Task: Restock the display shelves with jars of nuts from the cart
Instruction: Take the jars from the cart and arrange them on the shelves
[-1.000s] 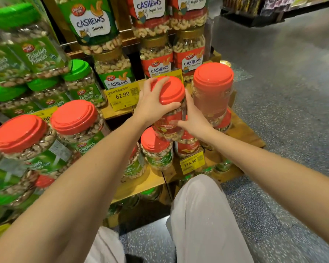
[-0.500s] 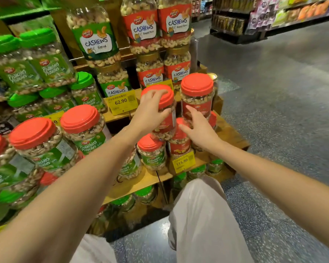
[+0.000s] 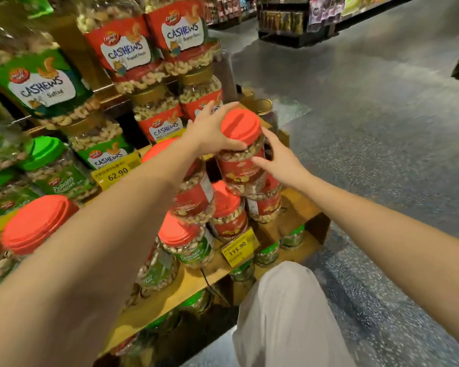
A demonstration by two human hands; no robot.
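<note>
- Head view: my left hand [image 3: 212, 131] is curled round the top of a red-lidded jar [image 3: 240, 168], with the thumb under the lid's rim at the front and the fingers over the far side.
- My right hand [image 3: 282, 164] is flat and relaxed. Its straight fingers touch the jar's label side and only steady it.
- The jar is at the right end of the wooden shelf [image 3: 191, 283], up on a second layer above the lower jars [image 3: 227, 215]. It leans a little, and I cannot tell whether its base rests fully on the lids beneath.
- I judge the step in hand to be seating this jar on the stack. To do it well, I should bring it upright and centre its base over the lids below.
- I should keep my grip on the top until the jar stops rocking, then ease off slowly.
- The label would best face outward, like the cashew jars [image 3: 164, 123] behind.
- The stack ends just beside the open floor [image 3: 368, 160], so my right hand should stay against that side as a guard.
- The cart is not in view.
</note>
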